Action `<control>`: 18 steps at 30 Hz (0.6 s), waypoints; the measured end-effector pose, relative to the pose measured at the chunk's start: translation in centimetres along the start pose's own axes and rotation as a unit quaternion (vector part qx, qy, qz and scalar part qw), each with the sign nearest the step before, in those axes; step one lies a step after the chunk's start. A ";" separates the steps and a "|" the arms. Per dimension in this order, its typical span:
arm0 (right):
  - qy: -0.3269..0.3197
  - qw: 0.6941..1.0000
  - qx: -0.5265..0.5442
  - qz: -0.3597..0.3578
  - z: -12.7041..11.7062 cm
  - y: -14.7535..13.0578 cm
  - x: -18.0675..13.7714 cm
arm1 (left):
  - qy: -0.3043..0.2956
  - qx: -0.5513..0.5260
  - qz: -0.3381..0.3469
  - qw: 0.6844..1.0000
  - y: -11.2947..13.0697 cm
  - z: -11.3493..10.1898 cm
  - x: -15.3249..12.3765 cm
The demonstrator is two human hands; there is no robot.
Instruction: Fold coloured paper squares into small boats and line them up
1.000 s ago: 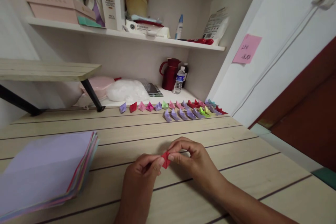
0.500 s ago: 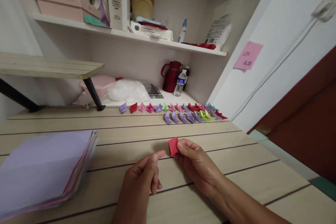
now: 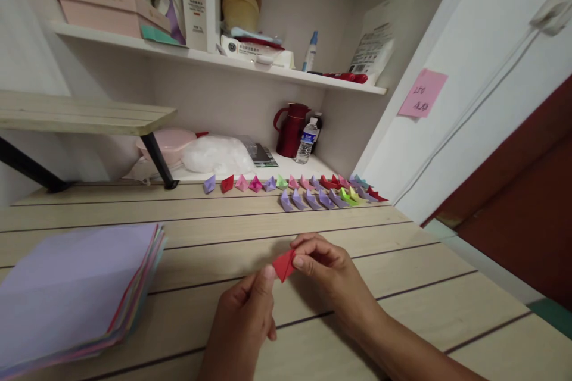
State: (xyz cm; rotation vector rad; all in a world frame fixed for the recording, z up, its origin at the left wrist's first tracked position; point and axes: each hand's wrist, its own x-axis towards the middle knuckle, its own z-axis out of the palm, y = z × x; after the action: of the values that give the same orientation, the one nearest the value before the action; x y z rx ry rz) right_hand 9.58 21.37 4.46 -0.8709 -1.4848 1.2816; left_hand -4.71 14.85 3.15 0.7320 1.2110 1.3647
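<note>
A small folded piece of red paper (image 3: pixel 284 265) is held up over the table between both hands. My left hand (image 3: pixel 248 309) pinches its left corner between thumb and forefinger. On the other side, my right hand (image 3: pixel 328 268) grips the right corner, thumb in front and fingers behind. Diagonal creases cross the paper's face. Beyond the hands stand two rows of small folded paper boats; a red boat (image 3: pixel 227 183) and a purple boat (image 3: pixel 210 184) are at the left end of the back row, and a green boat (image 3: pixel 281 182) is near its middle.
A stack of coloured paper (image 3: pixel 84 280), purple on top, lies at the left of the slatted table (image 3: pixel 201 238). Behind are a dark red jug (image 3: pixel 292 131), a water bottle (image 3: pixel 306 141) and a plastic bag (image 3: pixel 218 155). A small raised wooden shelf (image 3: pixel 89 113) overhangs the left side.
My left hand has closed on the left corner of the red paper, which it did not touch before. The paper has turned and shifted slightly left and down.
</note>
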 end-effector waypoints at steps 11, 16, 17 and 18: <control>-0.032 0.960 -0.202 -0.189 0.0 -0.8 -0.7 | -0.044 -0.031 -0.071 0.996 1.2 -0.5 0.1; -0.033 0.967 -0.183 -0.175 -0.1 -0.5 -0.4 | -0.054 -0.084 -0.083 0.992 1.2 -0.7 0.1; -0.038 0.968 -0.177 -0.171 -0.1 -0.5 -0.5 | -0.056 -0.092 -0.086 0.991 1.1 -0.8 0.2; -0.046 0.970 -0.171 -0.167 -0.1 -0.6 -0.5 | -0.057 -0.097 -0.086 0.990 1.1 -0.8 0.3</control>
State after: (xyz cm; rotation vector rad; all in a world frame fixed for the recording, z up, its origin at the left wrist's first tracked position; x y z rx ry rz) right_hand 9.83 20.78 4.96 -0.7428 -1.8706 0.8413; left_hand -5.88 15.12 3.89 0.5475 1.0105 1.2587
